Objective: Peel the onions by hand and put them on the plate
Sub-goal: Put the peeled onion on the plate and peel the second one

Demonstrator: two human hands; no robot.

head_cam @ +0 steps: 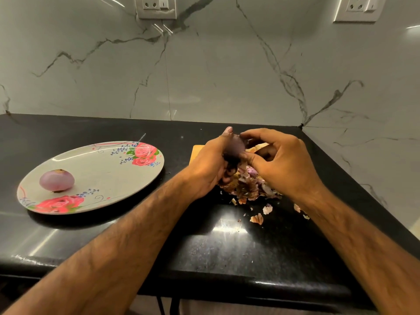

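- Low and right of centre, on the dark counter (204, 246), lie scattered peel flakes (258, 218). Just beyond them is a heap of skins (247, 190), so we judge the peeling well under way.
- At middle left, the flowered plate (102, 173) holds one peeled onion (56, 180). That is the only one we count as finished.
- Just right of centre, above the heap, the held onion (236, 147) is dark purple and, we judge, only partly stripped. It has not yet gone to the plate.
- The left hand (209, 164) wraps its curled fingers round that onion from the left.
- The right hand (281, 160) arches over from the right, its thumb and forefinger pinching the same onion, likely at a strip of skin.
- We cannot tell whether more onions wait under the hands.
- Behind the hands, a wooden board (196, 151) peeks out.
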